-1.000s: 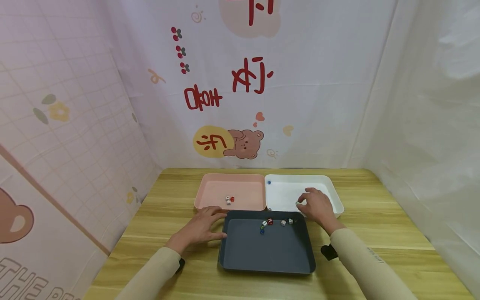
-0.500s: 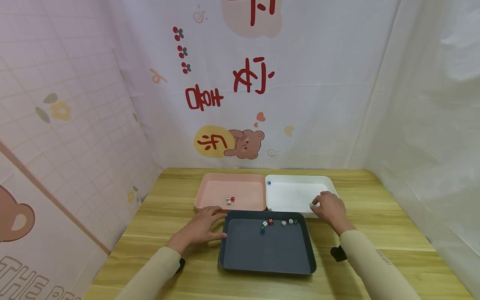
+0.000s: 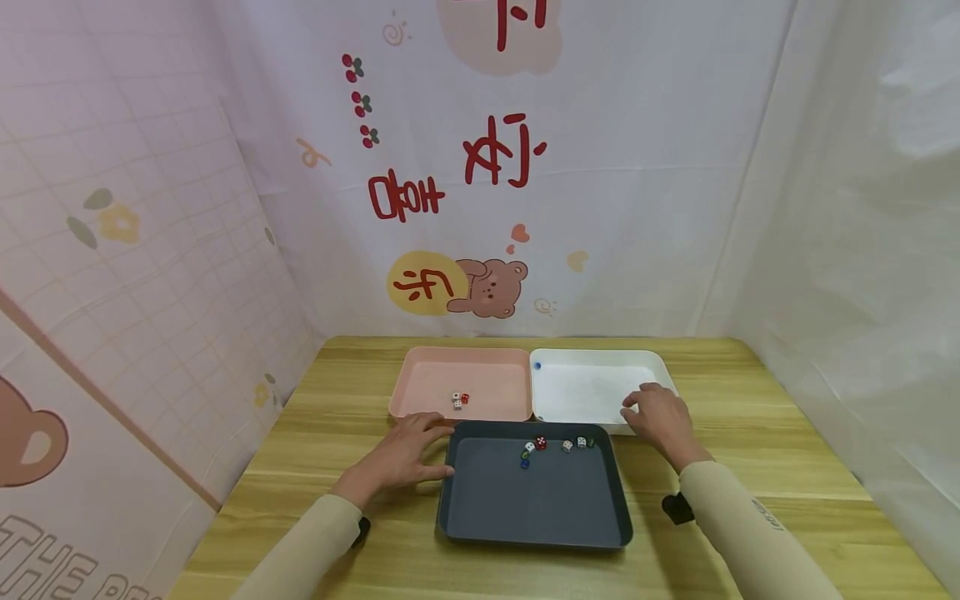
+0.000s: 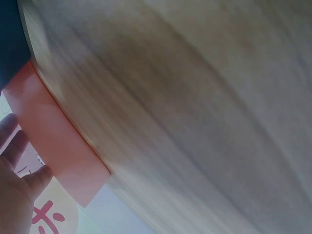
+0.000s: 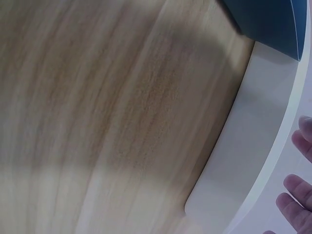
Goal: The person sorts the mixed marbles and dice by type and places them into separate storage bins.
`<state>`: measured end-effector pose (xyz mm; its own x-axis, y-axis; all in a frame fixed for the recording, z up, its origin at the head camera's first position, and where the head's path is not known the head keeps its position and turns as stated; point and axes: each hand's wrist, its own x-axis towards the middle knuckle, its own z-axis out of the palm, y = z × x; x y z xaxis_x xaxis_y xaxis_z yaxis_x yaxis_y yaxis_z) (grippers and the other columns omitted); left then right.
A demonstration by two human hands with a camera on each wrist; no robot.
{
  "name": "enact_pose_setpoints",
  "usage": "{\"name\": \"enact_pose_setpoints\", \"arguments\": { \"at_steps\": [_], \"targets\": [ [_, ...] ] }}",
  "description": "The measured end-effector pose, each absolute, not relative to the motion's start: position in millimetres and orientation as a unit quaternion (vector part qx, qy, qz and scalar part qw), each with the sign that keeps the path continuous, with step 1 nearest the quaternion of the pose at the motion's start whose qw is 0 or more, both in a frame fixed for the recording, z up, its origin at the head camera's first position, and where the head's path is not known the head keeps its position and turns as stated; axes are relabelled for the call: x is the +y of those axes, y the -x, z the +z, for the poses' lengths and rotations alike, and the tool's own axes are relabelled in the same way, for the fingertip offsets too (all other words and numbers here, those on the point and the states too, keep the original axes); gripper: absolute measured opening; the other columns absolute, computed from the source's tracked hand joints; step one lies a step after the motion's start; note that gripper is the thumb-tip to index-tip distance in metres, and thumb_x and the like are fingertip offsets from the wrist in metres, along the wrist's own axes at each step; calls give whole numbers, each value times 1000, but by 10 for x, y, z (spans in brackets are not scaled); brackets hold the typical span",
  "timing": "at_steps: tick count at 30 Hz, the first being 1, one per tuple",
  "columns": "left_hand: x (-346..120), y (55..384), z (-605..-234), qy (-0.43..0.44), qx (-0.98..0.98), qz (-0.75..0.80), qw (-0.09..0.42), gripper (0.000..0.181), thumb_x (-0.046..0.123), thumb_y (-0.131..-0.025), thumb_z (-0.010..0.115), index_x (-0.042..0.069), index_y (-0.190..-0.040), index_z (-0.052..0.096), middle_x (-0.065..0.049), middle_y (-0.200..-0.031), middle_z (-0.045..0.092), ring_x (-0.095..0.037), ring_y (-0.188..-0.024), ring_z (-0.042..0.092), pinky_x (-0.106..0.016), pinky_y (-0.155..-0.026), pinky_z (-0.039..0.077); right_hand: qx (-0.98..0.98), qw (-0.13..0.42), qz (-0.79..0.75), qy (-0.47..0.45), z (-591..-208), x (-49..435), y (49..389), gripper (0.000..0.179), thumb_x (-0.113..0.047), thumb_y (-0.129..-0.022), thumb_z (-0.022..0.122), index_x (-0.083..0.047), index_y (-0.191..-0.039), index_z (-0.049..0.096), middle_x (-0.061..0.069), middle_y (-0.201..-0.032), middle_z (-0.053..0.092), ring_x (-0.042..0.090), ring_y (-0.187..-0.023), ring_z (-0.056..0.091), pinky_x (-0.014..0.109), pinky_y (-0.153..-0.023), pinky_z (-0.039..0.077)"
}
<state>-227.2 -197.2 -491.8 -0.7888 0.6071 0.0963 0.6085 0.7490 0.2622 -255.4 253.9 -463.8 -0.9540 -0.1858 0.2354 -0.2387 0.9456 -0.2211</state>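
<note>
My left hand [image 3: 401, 454] rests at the left side of the dark grey tray [image 3: 536, 517], with fingers spread and fingertips at its rim. In the left wrist view its fingers [image 4: 17, 146] show beside the pink tray [image 4: 63, 136]. Over the front right of the white tray [image 3: 592, 379] hovers my right hand [image 3: 662, 423], its fingers loosely bent. No object shows between its fingertips. Several dice lie along the back of the grey tray, including a red die [image 3: 541, 442], a white die [image 3: 581, 442] and a blue die [image 3: 525, 463].
The pink tray [image 3: 427, 375] holds two white dice and a red die [image 3: 465, 398]. A small blue piece [image 3: 537, 366] lies in the white tray's back left corner. All three trays stand close together on the wooden table [image 3: 765, 467], with a curtain [image 3: 637, 208] behind.
My right hand has moved right and slightly forward over the white tray. The small pale greenish piece at its fingertips no longer shows there. My left hand stays put.
</note>
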Motion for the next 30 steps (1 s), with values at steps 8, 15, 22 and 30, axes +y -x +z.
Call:
{"name": "enact_pose_setpoints", "arguments": {
  "at_steps": [8,15,22,30],
  "targets": [
    [-1968,2261,-4892,325,-935,-139,3,69,56,-88,68,13,-140,57,-13,-146,44,-33,-136,38,-53,-113,29,-978,113,129,-121,-4667,2490,2557,17,-17,-88,67,-6,-94,78,31,-120,61,53,-101,59,62,-81,49],
    [-1969,2260,-4889,326,-934,-148,3,70,56,-88,68,11,-140,56,-13,-146,43,-33,-137,37,-54,-112,29,-971,135,140,-141,-4658,2385,2551,14,-17,-87,71,-5,-92,77,30,-119,63,48,-110,59,61,-85,49],
    [-1974,2282,-4918,325,-935,-140,2,72,59,-88,66,12,-142,55,-12,-148,42,-31,-138,35,-52,-114,27,-965,148,148,-158,-4626,2248,2549,14,-19,-88,73,-7,-93,78,27,-119,64,44,-115,57,60,-89,47],
    [-1986,2287,-4933,330,-933,-140,3,74,62,-88,64,14,-143,54,-11,-148,42,-30,-139,35,-53,-114,26,-961,146,147,-182,-4575,2029,2526,16,-21,-88,74,-7,-94,78,24,-119,65,42,-118,57,59,-96,45]
  ]
}}
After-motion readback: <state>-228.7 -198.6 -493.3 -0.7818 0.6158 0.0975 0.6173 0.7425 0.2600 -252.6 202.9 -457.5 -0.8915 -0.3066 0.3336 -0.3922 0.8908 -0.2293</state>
